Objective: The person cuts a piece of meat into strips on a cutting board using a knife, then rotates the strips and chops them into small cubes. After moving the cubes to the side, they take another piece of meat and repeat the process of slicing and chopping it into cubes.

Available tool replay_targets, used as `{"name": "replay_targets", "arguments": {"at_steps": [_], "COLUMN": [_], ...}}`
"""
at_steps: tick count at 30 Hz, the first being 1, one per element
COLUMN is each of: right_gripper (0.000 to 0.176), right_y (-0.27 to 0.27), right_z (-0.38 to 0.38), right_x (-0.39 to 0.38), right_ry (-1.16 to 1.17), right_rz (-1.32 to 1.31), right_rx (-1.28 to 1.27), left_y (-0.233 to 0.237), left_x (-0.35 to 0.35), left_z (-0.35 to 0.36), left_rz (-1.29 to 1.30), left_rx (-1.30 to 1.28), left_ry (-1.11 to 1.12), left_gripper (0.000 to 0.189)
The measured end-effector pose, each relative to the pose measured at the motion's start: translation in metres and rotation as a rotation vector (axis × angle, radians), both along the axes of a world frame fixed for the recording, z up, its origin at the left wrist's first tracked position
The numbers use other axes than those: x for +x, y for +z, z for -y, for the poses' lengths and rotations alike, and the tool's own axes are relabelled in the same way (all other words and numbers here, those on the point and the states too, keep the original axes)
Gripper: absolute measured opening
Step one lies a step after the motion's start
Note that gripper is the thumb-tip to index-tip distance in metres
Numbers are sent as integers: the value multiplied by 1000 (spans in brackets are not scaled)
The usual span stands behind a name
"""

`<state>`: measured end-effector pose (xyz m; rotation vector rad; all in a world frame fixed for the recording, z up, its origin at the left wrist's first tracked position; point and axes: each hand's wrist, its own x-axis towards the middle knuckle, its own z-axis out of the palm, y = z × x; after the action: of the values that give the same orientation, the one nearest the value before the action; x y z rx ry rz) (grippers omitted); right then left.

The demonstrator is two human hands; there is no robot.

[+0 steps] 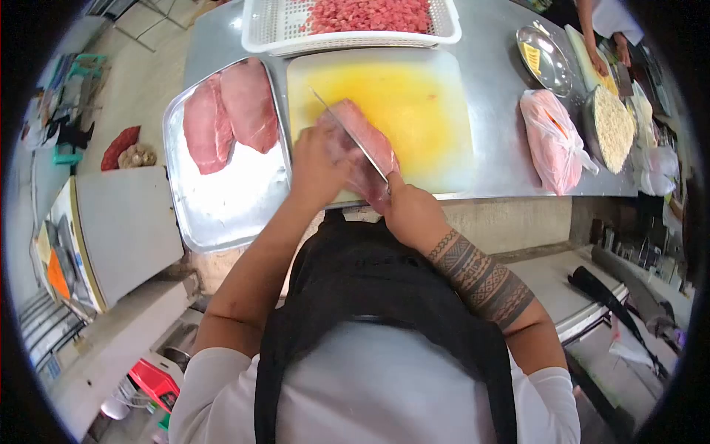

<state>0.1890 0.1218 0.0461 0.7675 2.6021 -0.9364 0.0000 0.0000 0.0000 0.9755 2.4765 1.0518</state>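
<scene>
Head view: person in a black apron is standing at a steel table [499,81], both forearms reaching up into the centre of the frame.

- Left hand [318,164] is lying curled over a piece of raw pink meat [373,144], fingers bent and pressing it down, not gripping around it.
- Right hand [410,211], on the tattooed arm, is closing tight around the handle of a knife [349,133]. The blade is running diagonally from upper left to lower right, its edge touching the meat just beside the left hand's fingers.
- Meat is sitting on the near edge of a yellow-stained white cutting board [433,103], centre frame.
- Metal tray [222,211] is lying just left of the board, with two large raw slabs [225,118] at its far end.
- White perforated basket [255,29] is sitting above the board at the top of the frame, holding small cut meat pieces [370,13].
- Clear bag of pink contents [551,140] is lying right of the board, with a heap of pale shreds [614,126] beyond it.
- Another person's hand [597,63] is working at upper right, well apart.
</scene>
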Motion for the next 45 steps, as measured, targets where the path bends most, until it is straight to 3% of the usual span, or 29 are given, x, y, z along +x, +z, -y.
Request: {"name": "replay_targets", "arguments": {"at_steps": [2, 3, 11, 14, 17, 20, 23, 27, 30, 33, 37, 42, 45], "right_gripper": [26, 25, 23, 26, 29, 31, 33, 32, 31, 30, 29, 34, 33], "right_y": [-7, 6, 28, 59, 83, 47, 8, 31, 57, 47, 4, 17, 56], "right_z": [-5, -5, -7, -15, -9, -2, 1, 2, 8, 13, 10, -3, -11], "right_x": [-15, 20, 7, 32, 68, 79, 59, 46, 102, 132, 103, 33, 29], "right_ry": [52, 61, 131, 168, 155, 88, 33, 26, -3, -56, -64, -22, -86], "right_rz": [-71, -15, -82, -50, 40, 150, 37, 51, 171, 302, 41, -99, -159], "right_rx": [-14, -15, -30, -64, -71, -43, -24, 16, 38, 54, 101, 97, 55], "left_y": [10, 7, -12, -5, 6, 16, 0, 3, 2, -6, -17, -13, -7], "left_x": [3, 45, 34, 34, 31, 32, 29, 27, 26, 28, 29, 25, 23], "left_z": [-2, -1, -5, -7, -11, -11, -7, -9, -5, -1, 9, 27, 33], "left_rz": [-224, -181, -295, -369, -259, -246, -260, -215, -209, -235, -249, -199, -192], "left_rx": [-140, -131, -202, -129, -220, -201, -136, -150, -118, -40, 11, 57, 65], "left_ry": [-92, -84, -72, -120, -118, -155, -139, -131, -144, -142, -144, -236, -254], "left_gripper": [77, 77, 76, 74, 75, 78, 84, 84, 84, 83, 80, 70, 60]}}
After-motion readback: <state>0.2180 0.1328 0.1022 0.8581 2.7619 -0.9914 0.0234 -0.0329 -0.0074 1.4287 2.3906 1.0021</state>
